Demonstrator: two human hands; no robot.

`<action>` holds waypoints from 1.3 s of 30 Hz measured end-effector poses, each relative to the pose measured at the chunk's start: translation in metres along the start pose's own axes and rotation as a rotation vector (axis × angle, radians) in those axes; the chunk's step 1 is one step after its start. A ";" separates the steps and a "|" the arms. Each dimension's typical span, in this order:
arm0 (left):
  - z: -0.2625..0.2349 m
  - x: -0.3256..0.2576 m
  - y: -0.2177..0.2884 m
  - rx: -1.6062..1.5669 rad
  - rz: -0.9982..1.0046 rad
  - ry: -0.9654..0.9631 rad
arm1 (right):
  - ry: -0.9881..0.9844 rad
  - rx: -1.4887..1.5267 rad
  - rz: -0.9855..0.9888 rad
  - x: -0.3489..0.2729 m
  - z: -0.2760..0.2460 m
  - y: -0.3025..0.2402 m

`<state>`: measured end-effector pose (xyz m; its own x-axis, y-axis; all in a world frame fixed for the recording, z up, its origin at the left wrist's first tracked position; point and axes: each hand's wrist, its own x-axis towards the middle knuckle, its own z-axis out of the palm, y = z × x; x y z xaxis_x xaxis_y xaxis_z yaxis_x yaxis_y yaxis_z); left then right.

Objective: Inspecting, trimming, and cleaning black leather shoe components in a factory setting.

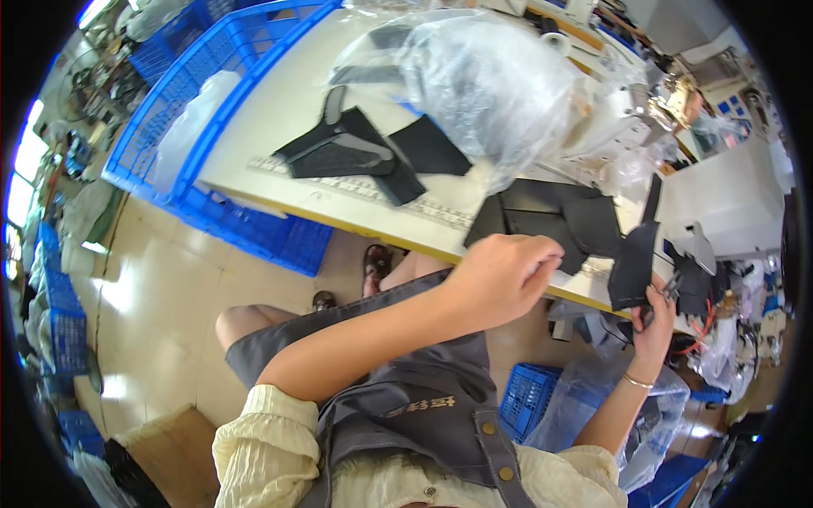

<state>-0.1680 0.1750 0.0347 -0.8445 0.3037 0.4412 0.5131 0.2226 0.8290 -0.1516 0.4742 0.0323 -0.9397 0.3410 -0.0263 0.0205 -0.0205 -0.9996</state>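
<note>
At the far left, a blue crate is standing against the white tabletop. Right of it, a group of black pieces with grey curved strips is lying loosely; whether these are finished or waiting, the view isn't showing. A plain black piece is lying just beside them, and a clear plastic bag is resting behind. In front of the table edge, the left hand is curling into a fist, its grip closed with nothing visible in it. Beyond it, overlapping black panels are lying flat, seemingly not yet dealt with. Furthest right, the right hand is gripping a dark piece at the tabletop's edge, with a small metal tool showing at its fingers. Work on this one piece seems to be under way, not complete.
</note>
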 end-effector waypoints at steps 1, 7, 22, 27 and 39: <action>-0.016 -0.008 -0.003 0.067 -0.015 0.069 | -0.048 0.006 -0.013 0.001 -0.002 0.002; -0.133 -0.040 -0.047 0.829 -0.025 0.373 | -0.149 0.000 -0.037 -0.012 0.028 0.000; -0.190 -0.061 -0.071 1.038 -0.303 -0.112 | -0.385 -0.040 0.038 -0.036 0.097 -0.012; -0.222 -0.075 -0.087 1.114 0.022 -0.048 | -0.392 -0.036 0.035 -0.038 0.110 -0.012; -0.288 -0.026 -0.065 1.130 0.179 0.997 | -0.400 -0.039 0.043 -0.044 0.120 -0.017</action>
<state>-0.2231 -0.1140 0.0686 -0.2782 -0.2253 0.9337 0.0711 0.9646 0.2539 -0.1519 0.3468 0.0519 -0.9962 -0.0524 -0.0693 0.0688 0.0111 -0.9976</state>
